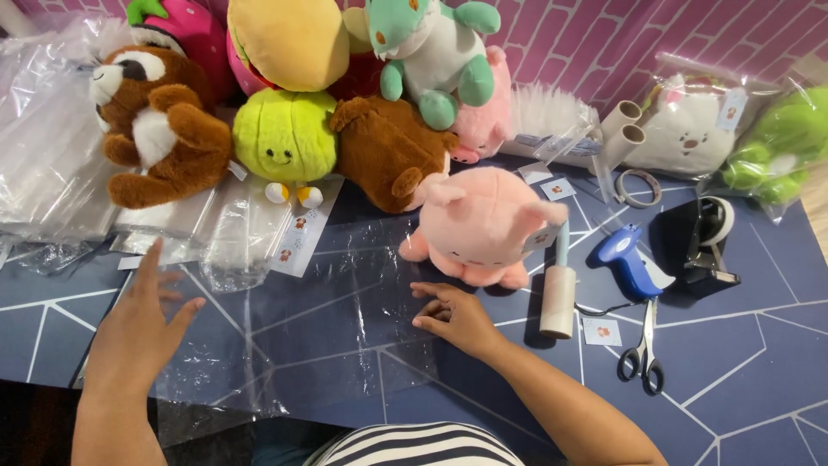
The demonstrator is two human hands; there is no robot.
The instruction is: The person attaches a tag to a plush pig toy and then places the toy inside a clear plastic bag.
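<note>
Hands flatten a clear plastic bag [345, 302] on the desk [742, 362]: left hand [142, 324] open above it, right hand [453, 315] pressing its edge; thin, slippery film, probably best gripped at the edges.

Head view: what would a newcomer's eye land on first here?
Probably the pink plush lying mid-table, just beyond the right hand, with a heap of plush toys behind it. Next, the clear plastic bag spread flat on the blue mat, the right hand's fingers on it and the left hand hovering at its left edge.
</note>
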